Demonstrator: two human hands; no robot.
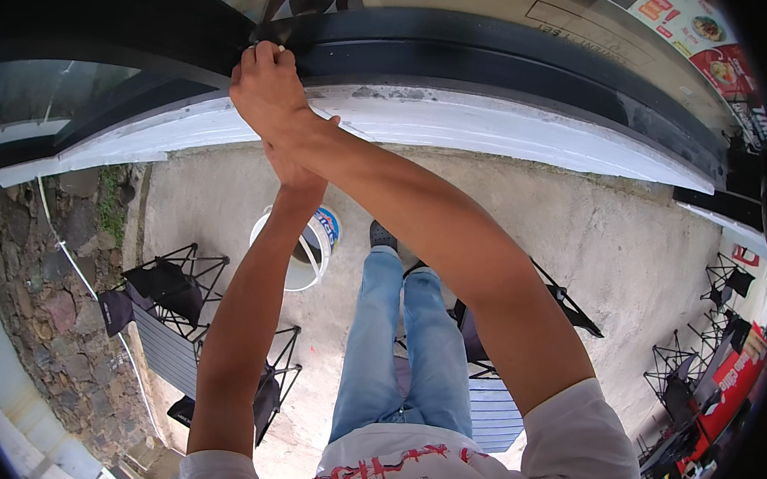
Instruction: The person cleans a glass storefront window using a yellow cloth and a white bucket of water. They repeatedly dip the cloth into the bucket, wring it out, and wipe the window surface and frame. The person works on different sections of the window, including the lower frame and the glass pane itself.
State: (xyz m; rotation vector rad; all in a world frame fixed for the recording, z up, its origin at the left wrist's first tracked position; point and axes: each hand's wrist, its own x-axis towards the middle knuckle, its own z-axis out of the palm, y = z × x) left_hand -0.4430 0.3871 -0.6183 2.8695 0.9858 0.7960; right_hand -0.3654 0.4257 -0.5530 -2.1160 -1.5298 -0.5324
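Note:
My right hand (268, 86) is at the corner where black window frame bars (381, 40) meet, its fingers curled against the dark frame. A small pale bit shows beside its fingertips; what it is I cannot tell. Crossing beneath the right forearm, my left hand (285, 161) is mostly hidden by the right hand and wrist, with one fingertip showing to the side. Whether it holds anything cannot be seen. Just below both hands runs a white, scuffed ledge (428, 118). On the concrete near my feet stands a white bucket (330, 227) with a bail handle and a blue label.
Black folding chairs (171, 286) surround a grey slatted table (166, 348) at left, beside a stone wall (50, 293). Another slatted table (496, 413) is behind my legs. More chairs (678, 378) and a red banner (732, 381) are at right. Food posters (705, 28) are at upper right.

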